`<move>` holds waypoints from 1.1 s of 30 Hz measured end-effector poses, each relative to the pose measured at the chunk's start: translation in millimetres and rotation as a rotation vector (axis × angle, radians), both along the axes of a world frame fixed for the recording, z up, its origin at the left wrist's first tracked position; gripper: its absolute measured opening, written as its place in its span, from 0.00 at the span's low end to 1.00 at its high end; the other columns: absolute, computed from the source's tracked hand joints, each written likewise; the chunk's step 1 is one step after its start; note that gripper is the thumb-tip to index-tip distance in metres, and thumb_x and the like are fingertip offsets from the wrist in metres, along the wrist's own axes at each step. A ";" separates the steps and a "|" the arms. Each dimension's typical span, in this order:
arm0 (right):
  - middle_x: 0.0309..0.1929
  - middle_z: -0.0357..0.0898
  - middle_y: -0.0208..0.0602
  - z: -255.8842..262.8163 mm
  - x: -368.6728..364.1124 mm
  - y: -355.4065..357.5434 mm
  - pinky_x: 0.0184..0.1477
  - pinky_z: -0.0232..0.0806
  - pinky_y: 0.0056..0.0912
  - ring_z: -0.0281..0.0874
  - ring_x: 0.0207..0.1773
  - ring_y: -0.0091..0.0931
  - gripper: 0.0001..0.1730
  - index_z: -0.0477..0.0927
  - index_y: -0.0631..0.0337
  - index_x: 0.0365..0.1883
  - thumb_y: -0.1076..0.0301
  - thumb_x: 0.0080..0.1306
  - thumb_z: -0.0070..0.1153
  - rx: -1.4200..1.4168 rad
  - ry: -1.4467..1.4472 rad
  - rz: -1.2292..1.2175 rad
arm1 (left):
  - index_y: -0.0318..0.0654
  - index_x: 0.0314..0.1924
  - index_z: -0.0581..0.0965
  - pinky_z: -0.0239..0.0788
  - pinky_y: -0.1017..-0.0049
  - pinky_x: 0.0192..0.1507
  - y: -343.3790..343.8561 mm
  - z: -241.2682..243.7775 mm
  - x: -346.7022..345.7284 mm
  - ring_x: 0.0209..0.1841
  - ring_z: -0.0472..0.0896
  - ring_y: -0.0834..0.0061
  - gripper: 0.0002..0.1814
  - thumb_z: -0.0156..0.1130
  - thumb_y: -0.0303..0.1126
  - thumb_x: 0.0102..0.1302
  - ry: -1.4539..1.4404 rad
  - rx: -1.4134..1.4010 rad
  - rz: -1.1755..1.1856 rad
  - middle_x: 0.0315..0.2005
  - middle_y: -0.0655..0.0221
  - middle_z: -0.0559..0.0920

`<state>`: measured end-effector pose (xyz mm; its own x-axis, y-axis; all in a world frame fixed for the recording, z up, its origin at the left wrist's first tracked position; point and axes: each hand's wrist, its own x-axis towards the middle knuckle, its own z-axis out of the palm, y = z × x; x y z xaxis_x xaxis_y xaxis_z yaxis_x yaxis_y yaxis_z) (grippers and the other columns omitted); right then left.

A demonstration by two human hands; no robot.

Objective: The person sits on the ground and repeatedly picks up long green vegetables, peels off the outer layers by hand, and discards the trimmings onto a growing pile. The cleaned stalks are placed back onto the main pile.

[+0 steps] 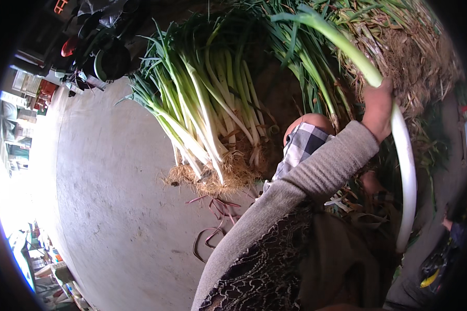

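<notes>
My left hand, in a grey knitted sleeve, is closed around the middle of a thick leek stalk. The stalk's green top points to the upper left, and its smooth white end hangs down at the right. Left of my arm, a pile of leeks lies on the floor, green tops away from me and root tufts nearer. More leeks lie beyond my knee. My right hand is out of view; dark lace clothing and shadow fill the area low before me.
A large heap of leeks with brown roots and dry leaves stands at the upper right. Reddish cords lie on the concrete floor. My bent knee is beside a checked cloth. Part of another person shows at the right edge.
</notes>
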<state>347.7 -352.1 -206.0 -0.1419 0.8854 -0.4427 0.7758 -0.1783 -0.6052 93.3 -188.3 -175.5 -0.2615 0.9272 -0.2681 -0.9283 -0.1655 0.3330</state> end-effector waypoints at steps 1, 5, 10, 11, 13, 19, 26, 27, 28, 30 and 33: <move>0.34 0.73 0.40 0.5 1.1 0.3 0.36 0.63 0.31 0.71 0.34 0.28 0.22 0.68 0.67 0.43 0.65 0.51 0.53 0.002 -0.016 0.030 | 0.38 0.30 0.59 0.66 0.76 0.11 -1.7 9.4 -2.6 0.12 0.65 0.78 0.09 0.47 0.32 0.58 0.015 0.034 0.024 0.17 0.70 0.65; 0.34 0.73 0.40 -0.6 9.8 -4.4 0.36 0.63 0.32 0.71 0.35 0.29 0.22 0.68 0.66 0.43 0.65 0.51 0.52 0.026 -0.110 0.139 | 0.38 0.32 0.60 0.65 0.76 0.11 -5.9 30.8 -13.2 0.13 0.66 0.78 0.08 0.47 0.32 0.58 0.228 0.139 0.080 0.17 0.70 0.65; 0.35 0.73 0.41 -6.1 22.0 -6.8 0.36 0.63 0.33 0.71 0.35 0.30 0.22 0.68 0.65 0.44 0.64 0.52 0.52 0.060 -0.244 0.272 | 0.33 0.31 0.64 0.66 0.77 0.18 -27.9 66.3 -40.5 0.17 0.68 0.76 0.08 0.50 0.30 0.58 0.403 0.166 0.136 0.18 0.68 0.69; 0.35 0.73 0.41 -6.8 24.3 -7.3 0.36 0.63 0.33 0.71 0.35 0.30 0.21 0.68 0.65 0.44 0.64 0.52 0.52 0.064 -0.264 0.288 | 0.32 0.32 0.65 0.67 0.77 0.19 -25.6 73.2 -55.2 0.16 0.68 0.76 0.08 0.49 0.31 0.59 0.477 0.186 0.117 0.19 0.67 0.70; 0.35 0.72 0.41 -8.0 30.2 -11.6 0.37 0.63 0.34 0.71 0.36 0.31 0.21 0.68 0.64 0.44 0.63 0.53 0.52 0.079 -0.293 0.328 | 0.30 0.36 0.67 0.67 0.78 0.21 -30.7 93.6 -90.4 0.17 0.69 0.75 0.11 0.50 0.32 0.59 0.549 0.166 0.175 0.20 0.66 0.71; 0.36 0.72 0.42 -25.4 35.0 -17.8 0.37 0.63 0.35 0.71 0.36 0.33 0.21 0.68 0.63 0.45 0.63 0.54 0.51 0.101 -0.394 0.475 | 0.33 0.34 0.73 0.64 0.82 0.23 -78.7 98.8 -222.7 0.21 0.71 0.78 0.11 0.55 0.33 0.54 1.020 0.128 0.261 0.20 0.69 0.73; 0.32 0.69 0.41 -58.9 8.9 13.4 0.41 0.60 0.38 0.67 0.37 0.37 0.16 0.72 0.64 0.35 0.66 0.48 0.54 0.487 -0.181 0.571 | 0.36 0.25 0.71 0.58 0.81 0.22 -155.6 2.8 -348.4 0.19 0.65 0.83 0.11 0.55 0.38 0.55 1.167 -0.347 0.382 0.19 0.73 0.70; 0.32 0.68 0.42 -63.3 2.6 21.0 0.42 0.59 0.39 0.66 0.39 0.39 0.16 0.72 0.63 0.34 0.66 0.48 0.54 0.463 -0.167 0.586 | 0.34 0.27 0.72 0.59 0.81 0.23 -179.9 -14.3 -363.5 0.19 0.66 0.82 0.12 0.56 0.37 0.54 1.202 -0.434 0.427 0.20 0.73 0.70; 0.33 0.67 0.43 -68.9 -0.9 28.0 0.43 0.59 0.40 0.65 0.40 0.40 0.16 0.73 0.63 0.34 0.65 0.47 0.55 0.437 -0.160 0.597 | 0.35 0.29 0.73 0.61 0.80 0.25 -202.3 -46.9 -390.8 0.21 0.68 0.81 0.15 0.56 0.41 0.54 1.312 -0.579 0.483 0.20 0.72 0.72; 0.33 0.68 0.43 -88.2 1.6 42.1 0.42 0.59 0.39 0.66 0.39 0.39 0.16 0.73 0.63 0.35 0.65 0.48 0.55 0.402 -0.241 0.695 | 0.33 0.34 0.74 0.63 0.77 0.31 -226.0 -115.8 -442.1 0.27 0.71 0.74 0.20 0.56 0.45 0.53 1.528 -0.914 0.498 0.25 0.66 0.74; 0.34 0.68 0.43 -101.4 -8.3 58.0 0.42 0.60 0.39 0.67 0.39 0.39 0.15 0.73 0.63 0.33 0.64 0.49 0.54 0.308 -0.237 0.736 | 0.27 0.41 0.73 0.63 0.68 0.45 -231.9 -185.5 -479.9 0.41 0.73 0.58 0.26 0.59 0.43 0.49 1.954 -1.376 0.165 0.36 0.53 0.76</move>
<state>339.4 -294.1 -307.5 -0.6653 0.6894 -0.2866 0.7425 0.5711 -0.3500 -386.5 -420.2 -361.0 -0.8844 0.4587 0.0861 0.4542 0.8037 0.3844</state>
